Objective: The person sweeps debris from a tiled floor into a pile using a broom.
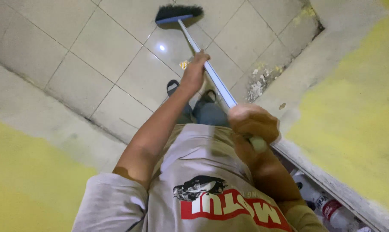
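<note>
A broom (203,51) is held in both hands over a tiled floor (95,51). Its black bristle head (178,13), backed by a blue bar, is set on the tiles near the far edge of the floor as seen from the head camera, and its pale, silvery handle (211,73) is slanted back from the head toward the person's body.

The handle is clasped partway down by the left hand (195,71), whose fingers are wrapped round it, the arm being stretched forward. The upper end of the handle is gripped by the right hand (252,124), clenched into a fist close to the chest, with the pale tip of the handle seen just beneath it.

A small yellowish scrap (184,64) is seen on the tiles just beside the left hand. Below the hands, two dark sandals (173,87) and blue trouser legs (207,114) are seen on the floor, and a light grey shirt (194,172) with a red and black print fills the near part of the view.

A patch of pale rubble and dust (258,86) is gathered at the right edge of the floor, against a concrete kerb (289,99). Yellow-painted surfaces (353,116) are seen beyond the kerb and at the near left corner. A plastic bottle (331,210) with a red label is lying in the gap below the kerb at the near right.
</note>
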